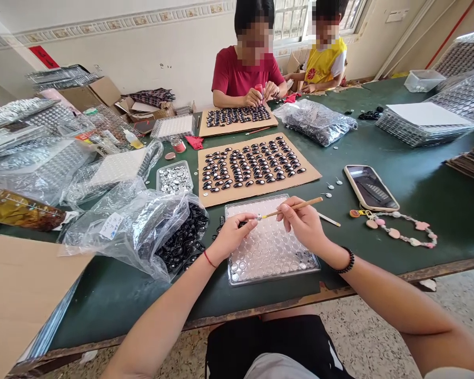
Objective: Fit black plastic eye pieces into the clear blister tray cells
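Note:
My left hand (234, 232) pinches a small silvery piece (259, 216) between thumb and fingertips; a bit of black shows beside it, too small to make out. In my right hand (302, 223) is a thin brush (306, 204) with a wooden handle, its tip at the silvery piece. Both hands are above a clear plastic tray (276, 276) with rows of round pockets. Left of the tray, a clear bag (136, 231) spills black oval pieces (181, 237). Beyond it, a cardboard sheet (300, 183) carries rows of black pieces with light tops.
A tub of silvery discs (174, 178) stands behind the bag. A phone (371, 187) with a beaded strap lies at right. Across the green table (414, 258), a person in red (245, 73) handles a red-capped item over another cardboard sheet. Stacked trays (426, 123) stand far right.

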Demonstrator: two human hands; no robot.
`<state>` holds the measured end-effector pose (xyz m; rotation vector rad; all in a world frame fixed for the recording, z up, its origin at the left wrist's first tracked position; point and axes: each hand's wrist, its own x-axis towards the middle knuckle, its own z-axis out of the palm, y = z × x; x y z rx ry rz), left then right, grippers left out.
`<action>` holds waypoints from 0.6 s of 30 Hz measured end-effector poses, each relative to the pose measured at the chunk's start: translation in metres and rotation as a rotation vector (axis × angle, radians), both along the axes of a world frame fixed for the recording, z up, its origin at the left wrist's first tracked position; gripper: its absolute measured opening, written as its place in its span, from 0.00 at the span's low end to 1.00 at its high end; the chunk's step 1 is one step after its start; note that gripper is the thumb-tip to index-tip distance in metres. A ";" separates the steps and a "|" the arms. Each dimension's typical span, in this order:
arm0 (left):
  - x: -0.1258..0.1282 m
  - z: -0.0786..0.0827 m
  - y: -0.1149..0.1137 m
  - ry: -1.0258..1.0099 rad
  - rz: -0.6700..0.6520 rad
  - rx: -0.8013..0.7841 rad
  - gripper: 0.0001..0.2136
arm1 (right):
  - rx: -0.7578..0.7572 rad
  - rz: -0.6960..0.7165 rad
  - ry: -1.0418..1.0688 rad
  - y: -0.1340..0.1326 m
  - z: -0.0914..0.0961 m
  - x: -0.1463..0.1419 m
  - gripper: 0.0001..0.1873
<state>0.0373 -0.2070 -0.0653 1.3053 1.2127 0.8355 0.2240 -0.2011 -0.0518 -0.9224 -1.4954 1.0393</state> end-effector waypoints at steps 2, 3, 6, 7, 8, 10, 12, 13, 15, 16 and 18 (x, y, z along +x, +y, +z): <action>-0.008 0.005 0.005 -0.082 0.038 -0.031 0.15 | 0.021 -0.049 0.041 0.001 0.004 0.002 0.13; -0.015 0.008 0.009 -0.174 0.057 -0.060 0.14 | 0.028 -0.063 0.057 0.000 0.006 0.003 0.13; -0.042 0.019 0.027 -0.632 0.170 -0.139 0.10 | 0.032 -0.056 0.070 -0.004 0.010 0.003 0.12; -0.051 0.021 0.032 -0.790 0.226 -0.153 0.09 | 0.031 -0.041 0.065 -0.005 0.009 0.003 0.12; -0.058 0.023 0.036 -0.913 0.278 -0.165 0.09 | 0.031 -0.026 0.059 -0.007 0.009 0.002 0.12; -0.064 0.021 0.038 -1.031 0.329 -0.183 0.10 | 0.031 0.004 0.045 -0.008 0.006 0.002 0.11; -0.056 0.016 0.034 -0.994 0.273 -0.192 0.09 | 0.035 0.019 0.038 -0.008 0.003 0.001 0.11; -0.049 0.013 0.030 -0.926 0.225 -0.187 0.07 | 0.036 0.018 0.037 -0.007 0.002 0.001 0.11; -0.032 0.009 0.020 -0.686 0.140 -0.161 0.05 | 0.040 0.006 0.040 -0.006 0.001 0.002 0.11; -0.024 0.007 0.016 -0.527 0.107 -0.137 0.05 | 0.043 -0.001 0.040 -0.005 0.001 0.002 0.11; -0.012 0.004 0.009 -0.207 0.057 -0.054 0.07 | 0.052 -0.009 0.026 -0.003 0.000 0.003 0.11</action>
